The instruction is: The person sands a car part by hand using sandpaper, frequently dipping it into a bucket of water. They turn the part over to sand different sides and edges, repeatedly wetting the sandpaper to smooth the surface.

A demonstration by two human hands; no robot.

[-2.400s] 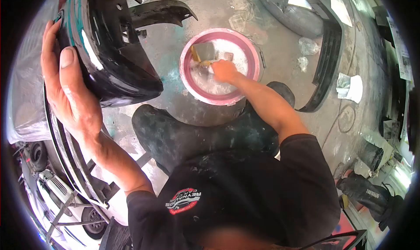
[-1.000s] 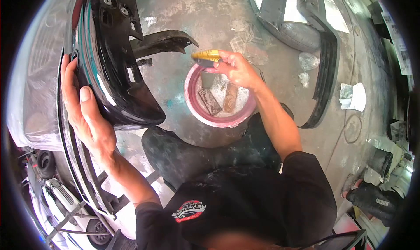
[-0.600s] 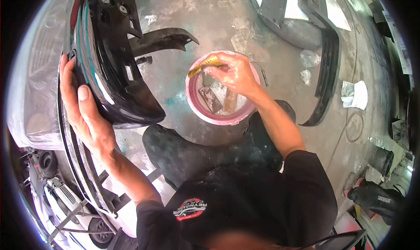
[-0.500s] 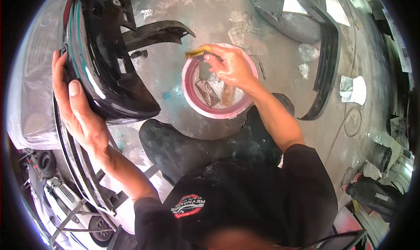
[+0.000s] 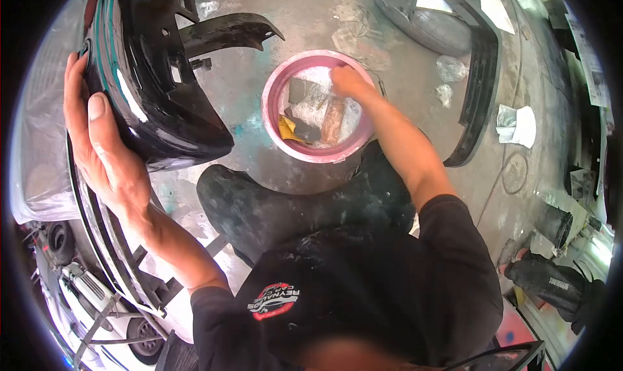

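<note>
A glossy black car bumper (image 5: 146,79) stands at the left, with my left hand (image 5: 110,154) laid against its outer side, fingers stretched along the edge. My right hand (image 5: 350,82) reaches into the upper right of a pink basin (image 5: 275,137) on the floor; its fingers point down and are mostly hidden. Whitish sudsy liquid fills the basin. In it lie a brown block (image 5: 332,120), a grey pad (image 5: 300,91), and a yellow and dark grey piece (image 5: 290,130) at the lower left.
A curved black trim part (image 5: 481,85) lies on the floor to the right, near crumpled plastic (image 5: 451,69) and white paper (image 5: 516,126). A metal stand (image 5: 107,231) is at the lower left. Part of another person (image 5: 548,287) shows at the far lower right.
My right hand has gone from the basin's upper left to its upper right and lower into it. The yellow piece it held now lies in the basin. My left hand stays on the bumper.
</note>
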